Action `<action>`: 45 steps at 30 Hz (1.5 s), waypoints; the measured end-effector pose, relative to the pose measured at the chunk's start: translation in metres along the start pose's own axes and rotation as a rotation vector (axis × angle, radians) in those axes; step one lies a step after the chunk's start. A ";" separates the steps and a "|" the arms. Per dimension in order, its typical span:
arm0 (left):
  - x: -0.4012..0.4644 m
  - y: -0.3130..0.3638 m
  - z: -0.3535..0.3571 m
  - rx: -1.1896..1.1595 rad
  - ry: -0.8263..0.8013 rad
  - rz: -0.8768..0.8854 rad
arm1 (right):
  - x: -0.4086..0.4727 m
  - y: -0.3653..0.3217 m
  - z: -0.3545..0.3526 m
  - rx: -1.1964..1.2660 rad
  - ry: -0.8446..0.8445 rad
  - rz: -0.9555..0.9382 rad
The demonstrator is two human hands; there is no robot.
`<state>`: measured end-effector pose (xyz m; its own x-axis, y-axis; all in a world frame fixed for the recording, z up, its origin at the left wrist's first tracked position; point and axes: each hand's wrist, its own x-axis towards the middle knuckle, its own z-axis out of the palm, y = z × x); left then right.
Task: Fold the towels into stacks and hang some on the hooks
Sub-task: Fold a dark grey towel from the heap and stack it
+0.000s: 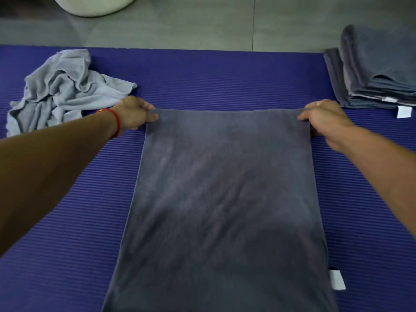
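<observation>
**Towel held flat at two corners**

Towel (pixel 225 199), dark grey: spread flat on the mat (pixel 56 255), filling the view from centre down to 6 o'clock. White tag (pixel 337 279) sticks out of its right edge at about 5 o'clock.

Left hand (pixel 135 112): at 10 o'clock from the towel's middle, thumb on top and fingers curled, pinching the far left corner. Red band (pixel 116 122) round the wrist.

Right hand (pixel 324 119): at 2 o'clock from the towel's middle, fingers curled over the far right corner, gripping it. The far edge runs taut between the two hands.

Rag (pixel 60 91), light grey: crumpled in a heap on the mat at 10 o'clock, just beyond the left hand, apart from the towel.

Stack (pixel 378 70), dark grey folded towels: at 2 o'clock, on the mat's right end, reaching past its far edge; white tags show at its near side. Near the right hand, not touching it.

Mat: purple, ribbed, lying on grey floor (pixel 202 23).

Basket (pixel 99 4), pale: on the floor at 11 o'clock, cut off by the top edge.
</observation>
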<state>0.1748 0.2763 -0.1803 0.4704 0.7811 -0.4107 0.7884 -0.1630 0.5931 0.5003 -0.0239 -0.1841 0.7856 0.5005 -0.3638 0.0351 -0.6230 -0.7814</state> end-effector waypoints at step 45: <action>-0.315 -0.196 0.077 0.630 -0.017 0.884 | -0.300 0.201 -0.034 -1.112 -0.277 -1.129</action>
<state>-0.0972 0.0156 -0.2207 0.9734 0.2276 -0.0254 0.2275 -0.9478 0.2234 0.2928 -0.3197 -0.2154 -0.0782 0.9953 -0.0578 0.9969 0.0779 -0.0077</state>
